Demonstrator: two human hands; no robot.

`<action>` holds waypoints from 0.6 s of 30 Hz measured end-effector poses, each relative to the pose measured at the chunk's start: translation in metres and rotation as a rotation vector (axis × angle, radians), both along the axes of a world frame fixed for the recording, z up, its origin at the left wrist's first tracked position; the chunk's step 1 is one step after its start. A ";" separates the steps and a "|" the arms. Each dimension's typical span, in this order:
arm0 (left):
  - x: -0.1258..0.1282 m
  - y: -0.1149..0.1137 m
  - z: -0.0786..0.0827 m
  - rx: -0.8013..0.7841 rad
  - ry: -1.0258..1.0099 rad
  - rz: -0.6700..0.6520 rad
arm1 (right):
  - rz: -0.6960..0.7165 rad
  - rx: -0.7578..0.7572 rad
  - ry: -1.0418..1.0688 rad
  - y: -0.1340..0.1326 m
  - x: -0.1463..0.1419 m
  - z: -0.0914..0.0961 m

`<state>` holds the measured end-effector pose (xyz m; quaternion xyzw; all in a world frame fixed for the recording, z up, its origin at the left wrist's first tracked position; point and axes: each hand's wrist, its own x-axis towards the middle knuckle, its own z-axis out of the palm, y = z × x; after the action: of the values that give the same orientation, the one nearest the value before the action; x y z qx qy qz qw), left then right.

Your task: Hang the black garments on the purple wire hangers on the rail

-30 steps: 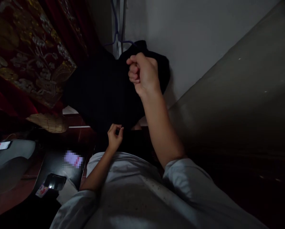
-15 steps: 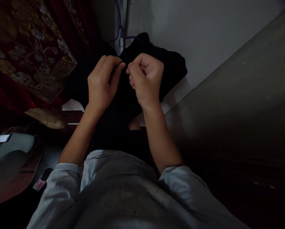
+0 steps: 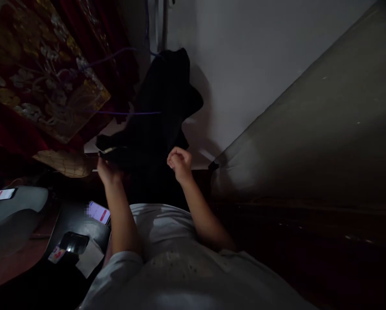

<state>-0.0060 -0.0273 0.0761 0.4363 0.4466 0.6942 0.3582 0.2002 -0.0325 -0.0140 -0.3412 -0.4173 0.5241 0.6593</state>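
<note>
A black garment [image 3: 154,94] hangs in front of me on a thin blue-purple hanger [image 3: 128,113], whose wire sticks out of the cloth toward the left. Down at its lower left, my left hand [image 3: 108,171] pinches the garment's edge, close to a pale strip on the cloth. My right hand [image 3: 180,162] is closed against the garment's lower right side, fingers curled in; the cloth in its grip is hard to make out in the dark.
Red embroidered cloth [image 3: 44,64] hangs on the left. A grey-white wall [image 3: 238,64] stands behind, and a large grey-green surface [image 3: 309,125] slants along the right. At lower left, a lit phone [image 3: 98,212] and a dark phone [image 3: 75,242] lie on a black seat.
Both hands have come down from the top of the garment, the left one swinging out to the left. The garment has narrowed and turned, and the hanger's wire now shows on its left.
</note>
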 end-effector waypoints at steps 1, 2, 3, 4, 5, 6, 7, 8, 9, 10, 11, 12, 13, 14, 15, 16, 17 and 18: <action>0.004 0.002 -0.014 -0.012 -0.018 0.007 | -0.023 -0.017 0.061 0.002 0.005 0.001; 0.008 0.004 -0.026 -0.026 -0.046 0.018 | -0.073 -0.046 0.133 0.006 0.011 0.002; 0.012 0.007 -0.036 -0.042 -0.077 0.033 | -0.145 -0.084 0.213 0.010 0.020 0.003; 0.015 0.009 -0.043 -0.050 -0.112 0.047 | -0.229 -0.129 0.294 0.014 0.030 0.003; 0.019 0.010 -0.048 -0.049 -0.145 0.054 | -0.316 -0.174 0.364 0.017 0.040 0.003; 0.022 0.009 -0.051 -0.040 -0.169 0.048 | -0.401 -0.214 0.416 0.019 0.049 0.002; 0.027 0.007 -0.052 -0.028 -0.181 0.027 | -0.472 -0.236 0.444 0.020 0.057 0.002; 0.032 0.004 -0.051 -0.019 -0.172 -0.011 | -0.527 -0.235 0.447 0.020 0.061 0.002; 0.037 0.000 -0.049 -0.020 -0.140 -0.063 | -0.561 -0.205 0.425 0.019 0.063 0.004; 0.043 -0.004 -0.048 -0.030 -0.081 -0.126 | -0.567 -0.152 0.380 0.017 0.062 0.007; 0.048 -0.008 -0.046 -0.043 0.010 -0.190 | -0.539 -0.083 0.315 0.015 0.058 0.010; 0.053 -0.011 -0.045 -0.050 0.123 -0.246 | -0.474 -0.013 0.240 0.014 0.053 0.014; 0.056 -0.013 -0.044 -0.053 0.251 -0.289 | -0.384 0.041 0.168 0.014 0.048 0.017; 0.058 -0.014 -0.044 -0.054 0.374 -0.317 | -0.276 0.068 0.108 0.014 0.044 0.018; 0.058 -0.014 -0.045 -0.055 0.475 -0.329 | -0.165 0.059 0.069 0.015 0.041 0.018; 0.057 -0.013 -0.045 -0.061 0.542 -0.333 | -0.063 0.015 0.050 0.017 0.040 0.015; 0.055 -0.013 -0.046 -0.071 0.571 -0.329 | 0.017 -0.061 0.047 0.019 0.040 0.009; 0.052 -0.013 -0.046 -0.080 0.567 -0.324 | 0.065 -0.154 0.050 0.022 0.040 0.001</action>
<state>0.0461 -0.0401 0.0299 0.6633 0.4802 0.4607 0.3424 0.2406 -0.0107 -0.0127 -0.3640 -0.3701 0.5842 0.6240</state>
